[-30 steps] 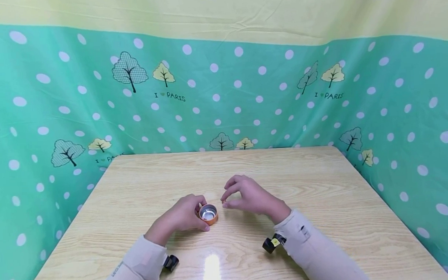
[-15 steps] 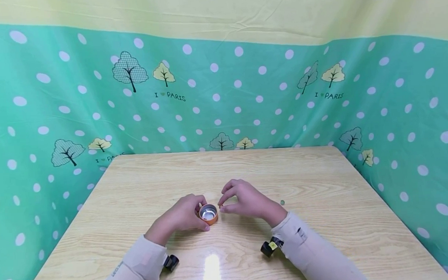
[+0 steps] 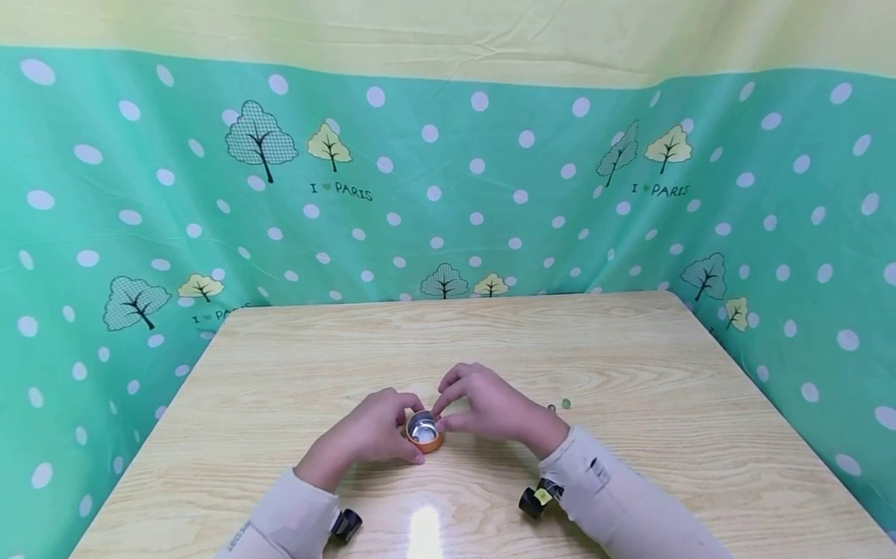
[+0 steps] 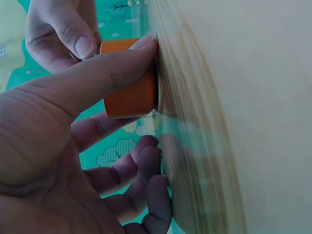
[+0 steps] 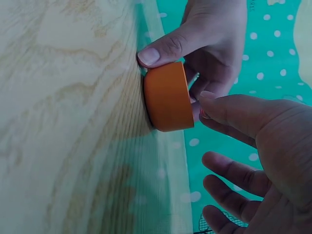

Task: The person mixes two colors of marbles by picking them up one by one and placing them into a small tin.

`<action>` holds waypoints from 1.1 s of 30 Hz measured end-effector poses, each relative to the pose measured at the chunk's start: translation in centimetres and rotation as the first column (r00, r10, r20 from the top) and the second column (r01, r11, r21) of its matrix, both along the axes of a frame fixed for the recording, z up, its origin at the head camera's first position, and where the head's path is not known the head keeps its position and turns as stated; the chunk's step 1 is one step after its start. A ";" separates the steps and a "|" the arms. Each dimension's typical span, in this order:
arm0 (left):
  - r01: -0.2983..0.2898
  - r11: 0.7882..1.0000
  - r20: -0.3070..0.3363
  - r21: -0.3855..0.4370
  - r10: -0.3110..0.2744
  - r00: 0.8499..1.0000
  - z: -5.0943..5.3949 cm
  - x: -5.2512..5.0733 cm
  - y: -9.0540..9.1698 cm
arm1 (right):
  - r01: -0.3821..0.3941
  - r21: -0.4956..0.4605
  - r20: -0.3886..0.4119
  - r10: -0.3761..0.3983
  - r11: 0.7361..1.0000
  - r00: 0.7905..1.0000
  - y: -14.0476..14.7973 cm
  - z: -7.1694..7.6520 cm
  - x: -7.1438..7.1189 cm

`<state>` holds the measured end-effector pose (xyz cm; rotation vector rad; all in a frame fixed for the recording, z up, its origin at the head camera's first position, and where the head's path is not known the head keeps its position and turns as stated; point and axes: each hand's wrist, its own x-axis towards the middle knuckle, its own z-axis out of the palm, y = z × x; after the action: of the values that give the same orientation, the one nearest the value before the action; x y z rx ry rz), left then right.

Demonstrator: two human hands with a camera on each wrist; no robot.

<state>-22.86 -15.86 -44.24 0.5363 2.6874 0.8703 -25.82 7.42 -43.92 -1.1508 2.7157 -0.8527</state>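
Observation:
A small orange round cup (image 3: 428, 447) with a shiny metal inside stands upright on the table in the head view. My left hand (image 3: 375, 429) grips its left side, the thumb (image 4: 117, 73) along the wall in the left wrist view. Just at the cup's right rim is my right hand (image 3: 487, 404). Between its thumb and forefinger it pinches a tiny reddish piece (image 5: 204, 115), mostly hidden by the fingertips; its kind is unclear. The other fingers of that hand are spread apart. Something small and dark lies at the bottom of the cup, too small to identify.
Two small greenish balls, one a green ball (image 3: 566, 403), lie on the table just beyond my right wrist. The wooden table (image 3: 286, 353) meets a dotted green curtain (image 3: 444, 196) at the back and sides. Small black cameras sit on both wrists.
My right hand has moved left to the cup's rim with the tiny piece. Greenish balls behind its wrist have come into sight. Cup and left hand have shifted slightly right.

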 end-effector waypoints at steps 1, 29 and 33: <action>0.000 1.000 0.003 0.001 0.000 1.000 0.0 0.1 0.1 | 0.000 0.001 0.001 0.000 1.000 1.000 0.0 0.0 0.0; -0.022 0.994 0.071 0.105 0.014 0.997 -0.6 -1.0 0.3 | 0.088 -0.104 0.204 -0.065 0.991 0.977 0.2 -1.3 -0.8; -0.028 0.994 0.082 0.107 0.019 0.996 -0.7 -1.0 0.3 | 0.095 -0.116 0.208 -0.069 0.989 0.976 0.2 -1.4 -0.9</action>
<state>-23.89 -15.53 -44.90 0.4820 2.5899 1.0267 -26.71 7.67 -45.34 -0.9175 2.5892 -1.1007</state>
